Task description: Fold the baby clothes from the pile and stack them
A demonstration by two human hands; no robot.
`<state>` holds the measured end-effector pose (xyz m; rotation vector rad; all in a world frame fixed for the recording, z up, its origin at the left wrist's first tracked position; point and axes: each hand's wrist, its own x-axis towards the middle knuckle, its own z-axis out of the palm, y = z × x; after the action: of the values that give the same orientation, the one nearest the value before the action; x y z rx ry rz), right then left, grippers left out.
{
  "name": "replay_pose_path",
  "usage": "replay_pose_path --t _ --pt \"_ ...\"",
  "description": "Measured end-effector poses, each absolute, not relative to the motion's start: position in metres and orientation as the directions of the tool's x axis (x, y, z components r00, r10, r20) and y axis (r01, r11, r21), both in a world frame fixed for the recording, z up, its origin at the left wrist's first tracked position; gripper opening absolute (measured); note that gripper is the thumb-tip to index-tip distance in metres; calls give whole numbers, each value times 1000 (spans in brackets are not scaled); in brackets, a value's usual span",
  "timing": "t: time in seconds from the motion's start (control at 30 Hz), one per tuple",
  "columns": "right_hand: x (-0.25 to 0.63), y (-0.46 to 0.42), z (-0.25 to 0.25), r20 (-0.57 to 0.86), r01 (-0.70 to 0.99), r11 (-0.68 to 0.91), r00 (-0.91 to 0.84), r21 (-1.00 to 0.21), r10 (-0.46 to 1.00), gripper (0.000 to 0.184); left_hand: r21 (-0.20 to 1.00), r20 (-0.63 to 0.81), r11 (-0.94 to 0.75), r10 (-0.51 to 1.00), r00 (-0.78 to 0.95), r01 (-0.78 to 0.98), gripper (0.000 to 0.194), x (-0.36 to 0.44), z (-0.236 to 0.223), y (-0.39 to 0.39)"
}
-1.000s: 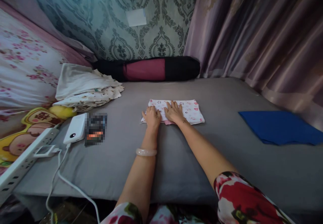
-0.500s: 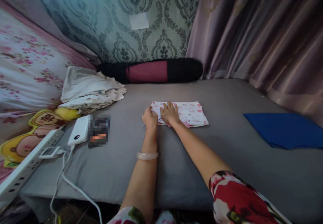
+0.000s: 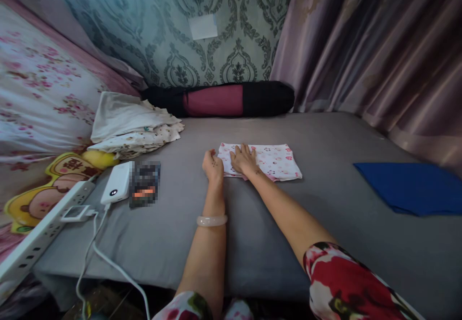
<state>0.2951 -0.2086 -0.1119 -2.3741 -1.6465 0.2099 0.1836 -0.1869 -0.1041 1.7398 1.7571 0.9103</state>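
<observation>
Gray surface (image 3: 325, 204), cloth (image 3: 277, 161) flat on it. Right hand (image 3: 244, 160) is spread open on top; left hand (image 3: 213, 167) curls at its edge, can't tell its grip. Looks like smoothing; next move probably wants light pressure.

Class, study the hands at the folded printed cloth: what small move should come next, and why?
Probably, the left hand should grip the folded printed cloth by its left edge: it is curled there, while the right hand lies spread on top.
</observation>
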Motion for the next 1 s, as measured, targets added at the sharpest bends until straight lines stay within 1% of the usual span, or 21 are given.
replay_pose_path --t 0.1,0.2,0.3,0.4,0.47,0.57,0.73,0.83,1.0 --pt "286 -203 -109 31 910 -294 316 -294 948 57 795 108 -45 992 -69 604 47 182 -106 -183" --pt "278 -199 -113 37 916 -261 285 -306 958 56 871 130 -56 984 -118 489 44 180 -113 -176" --pt "275 -198 -119 76 922 -246 280 -300 957 55 955 140 -73 965 -220 286 40 177 -123 -167" --pt "276 -198 -122 80 924 -242 276 -295 958 55 993 111 -95 949 -296 69 36 174 -130 -158" --pt "276 -197 -120 58 923 -248 276 -294 959 55 994 90 -107 938 -335 -31 34 172 -132 -154" --pt "272 -193 -114 28 921 -258 278 -293 960 55 987 45 -100 928 -371 -129 31 169 -131 -151" --pt "256 -183 -113 142 944 -175 221 -279 965 53 969 -75 -24 919 -387 -246 26 166 -124 -154" --pt "248 -180 -118 176 952 -137 190 -275 966 54 953 -144 25 915 -377 -303 23 167 -117 -157" --pt "245 -181 -126 227 960 -124 183 -250 956 54 925 -231 91 906 -354 -369 17 172 -108 -161"
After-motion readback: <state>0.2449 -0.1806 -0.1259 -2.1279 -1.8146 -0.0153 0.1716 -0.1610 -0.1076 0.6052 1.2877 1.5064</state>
